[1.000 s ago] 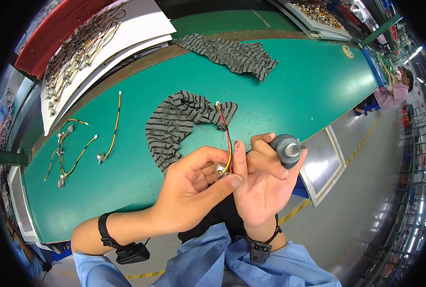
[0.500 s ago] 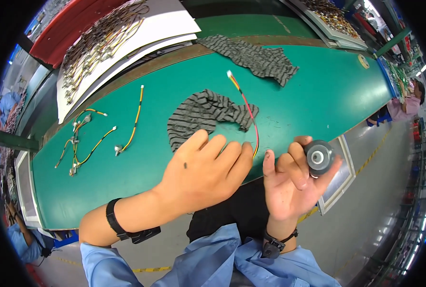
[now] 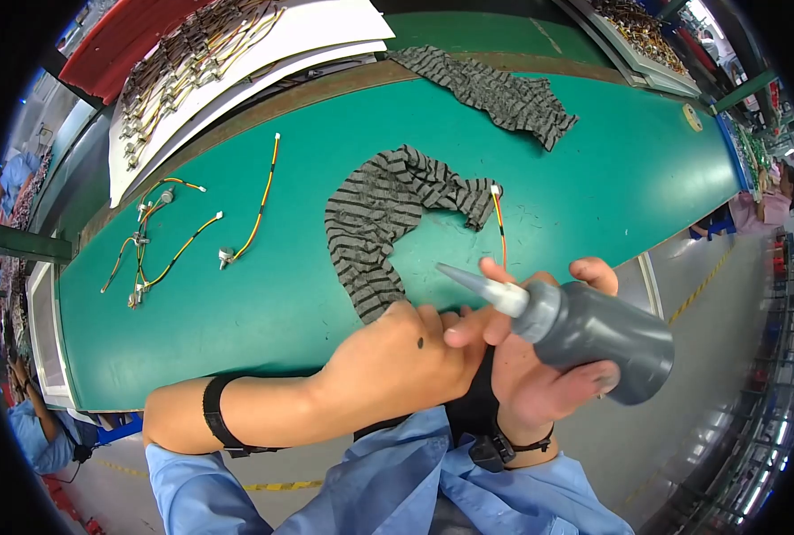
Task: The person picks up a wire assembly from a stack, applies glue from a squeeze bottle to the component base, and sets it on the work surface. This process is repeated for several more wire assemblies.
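My right hand [image 3: 540, 374] grips a dark grey squeeze bottle [image 3: 606, 334], tilted so its tapered nozzle points up and left. Beside it, my left hand [image 3: 406, 352] is closed, knuckles up, its fingertips mostly hidden by the right fingers. A thin red, yellow and black wire lead [image 3: 501, 227] with a white plug rises from behind the two hands; its lower end is hidden, and it appears to run into the left fingers. Just beyond my left hand lies a grey, black-striped cloth sleeve [image 3: 361, 223].
Several wire leads with small metal parts [image 3: 143, 241] lie left on the green table [image 3: 263, 330]. Another striped cloth [image 3: 495, 94] is at the back. White boards [image 3: 317, 36] hold many leads at far left. A tape roll [image 3: 692, 118] sits far right. Other people work on both sides.
The bottle has swung from end-on to lying across my right hand, nozzle now showing toward the left. My hands have come together, and the wire lead's plug has moved right and nearer.
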Demonstrator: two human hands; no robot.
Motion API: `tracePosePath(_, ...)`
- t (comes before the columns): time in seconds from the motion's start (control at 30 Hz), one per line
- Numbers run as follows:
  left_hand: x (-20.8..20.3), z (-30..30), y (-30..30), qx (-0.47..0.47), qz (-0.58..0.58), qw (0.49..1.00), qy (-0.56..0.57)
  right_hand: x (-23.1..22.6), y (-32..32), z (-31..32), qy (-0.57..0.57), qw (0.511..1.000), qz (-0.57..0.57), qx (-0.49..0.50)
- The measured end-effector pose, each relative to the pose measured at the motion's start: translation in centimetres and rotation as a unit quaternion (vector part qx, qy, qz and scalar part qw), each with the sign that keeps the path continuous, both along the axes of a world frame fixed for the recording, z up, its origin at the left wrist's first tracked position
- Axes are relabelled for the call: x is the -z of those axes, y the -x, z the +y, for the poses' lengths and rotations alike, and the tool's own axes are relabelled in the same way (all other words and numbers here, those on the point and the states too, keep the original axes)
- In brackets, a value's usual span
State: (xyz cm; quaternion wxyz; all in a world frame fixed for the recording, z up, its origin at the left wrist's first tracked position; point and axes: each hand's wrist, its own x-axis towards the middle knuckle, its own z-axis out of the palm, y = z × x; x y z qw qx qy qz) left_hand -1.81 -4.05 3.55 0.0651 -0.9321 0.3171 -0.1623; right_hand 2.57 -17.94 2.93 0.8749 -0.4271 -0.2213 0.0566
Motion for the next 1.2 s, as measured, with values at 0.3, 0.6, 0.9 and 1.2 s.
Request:
tracePosePath(0.3,-0.1,-0.1,0.9,0.103,0.116,0.982,0.105,1.0,-0.2,0.2,0.05,0.978,-0.201,0.012)
tracePosePath(0.6,1.7,-0.4,1.1,0.149,0.112,0.973,0.137,0.8,1.7,0.4,0.064,0.984,-0.119,0.115)
tracePosePath(0.9,2.0,-0.5,1.2,0.179,0.098,0.973,0.107,1.5,1.5,0.2,0.004,0.983,-0.152,0.099)
tracePosePath(1.2,0.8,-0.2,0.8,0.208,0.054,0.975,0.056,0.5,1.6,0.9,-0.051,0.985,-0.115,0.115)
